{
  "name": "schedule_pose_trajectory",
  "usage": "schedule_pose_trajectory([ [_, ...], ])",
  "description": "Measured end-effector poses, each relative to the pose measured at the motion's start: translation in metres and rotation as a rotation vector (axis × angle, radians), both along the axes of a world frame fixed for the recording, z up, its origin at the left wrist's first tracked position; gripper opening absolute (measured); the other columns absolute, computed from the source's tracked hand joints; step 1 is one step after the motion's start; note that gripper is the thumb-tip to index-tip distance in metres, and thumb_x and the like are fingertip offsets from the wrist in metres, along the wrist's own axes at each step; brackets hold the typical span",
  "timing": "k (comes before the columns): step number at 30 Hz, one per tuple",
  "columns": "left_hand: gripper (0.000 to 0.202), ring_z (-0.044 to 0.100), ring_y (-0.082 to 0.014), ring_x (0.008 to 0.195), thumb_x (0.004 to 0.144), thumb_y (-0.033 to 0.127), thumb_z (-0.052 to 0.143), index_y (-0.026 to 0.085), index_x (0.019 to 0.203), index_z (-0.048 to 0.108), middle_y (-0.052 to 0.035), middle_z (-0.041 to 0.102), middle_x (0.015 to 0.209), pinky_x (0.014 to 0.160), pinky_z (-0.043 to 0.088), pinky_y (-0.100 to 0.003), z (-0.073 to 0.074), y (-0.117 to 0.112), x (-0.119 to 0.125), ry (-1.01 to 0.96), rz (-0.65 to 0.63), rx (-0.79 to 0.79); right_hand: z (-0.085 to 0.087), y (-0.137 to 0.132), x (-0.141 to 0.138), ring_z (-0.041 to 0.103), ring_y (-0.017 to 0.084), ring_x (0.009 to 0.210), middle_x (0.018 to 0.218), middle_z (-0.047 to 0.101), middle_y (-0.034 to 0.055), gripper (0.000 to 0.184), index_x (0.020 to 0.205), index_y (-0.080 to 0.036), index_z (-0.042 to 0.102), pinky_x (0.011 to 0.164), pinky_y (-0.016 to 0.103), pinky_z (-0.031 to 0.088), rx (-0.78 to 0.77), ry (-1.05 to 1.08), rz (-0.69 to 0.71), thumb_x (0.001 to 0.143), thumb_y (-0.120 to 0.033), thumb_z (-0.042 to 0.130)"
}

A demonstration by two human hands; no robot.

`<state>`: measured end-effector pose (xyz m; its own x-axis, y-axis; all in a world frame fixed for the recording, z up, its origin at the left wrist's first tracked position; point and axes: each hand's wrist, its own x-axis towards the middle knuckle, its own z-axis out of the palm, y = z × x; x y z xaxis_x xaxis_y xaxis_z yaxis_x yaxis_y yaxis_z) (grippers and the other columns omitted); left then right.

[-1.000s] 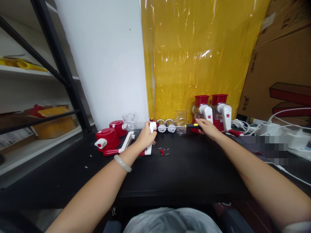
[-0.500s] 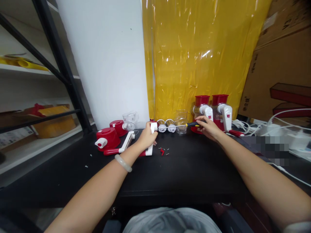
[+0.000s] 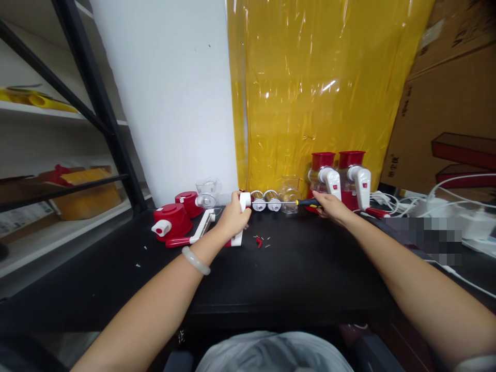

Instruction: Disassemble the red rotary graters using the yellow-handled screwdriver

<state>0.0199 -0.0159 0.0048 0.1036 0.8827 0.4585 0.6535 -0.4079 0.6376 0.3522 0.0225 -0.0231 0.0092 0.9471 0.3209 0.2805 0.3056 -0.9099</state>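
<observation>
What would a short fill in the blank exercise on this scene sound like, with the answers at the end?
1. The right hand holds the handle of a ____.
2. The visible end of the part in the left hand is coloured ____.
3. The bracelet is on the ____ wrist.
4. The hanging plastic sheet is coloured ____.

Missing words: screwdriver; white; left; yellow.

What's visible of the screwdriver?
The screwdriver has a long, thin, metallic-looking shaft and a dark handle with a yellow band where they meet. It lies nearly level across the view, handle end in the right hand's grip, shaft pointing left to the white part in the left hand's grip. Whether its tip is inserted isn't clear.
</observation>
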Motion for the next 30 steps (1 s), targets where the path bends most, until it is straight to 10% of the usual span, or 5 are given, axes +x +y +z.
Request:
schedule_pose_trajectory([
  [30, 0.054, 0.062, -0.0179, 0.045, 0.079, 0.018, 0.051, 0.020, 0.129, 0.031, 0.0017, 0.061, 0.071, 0.047, 0.051, -0.028, 0.001, 0.000, 0.000, -0.147, -0.044, -0.104, 0.005, -0.003, 0.002, 0.050, 0.013, 0.062, 0.071, 0.056, -0.0016, 0.043, 0.086, -0.022, 0.060, 0.057, 0.025, 0.042, 0.217, 0.009, 0.026, 0.077, -0.063, 0.065],
])
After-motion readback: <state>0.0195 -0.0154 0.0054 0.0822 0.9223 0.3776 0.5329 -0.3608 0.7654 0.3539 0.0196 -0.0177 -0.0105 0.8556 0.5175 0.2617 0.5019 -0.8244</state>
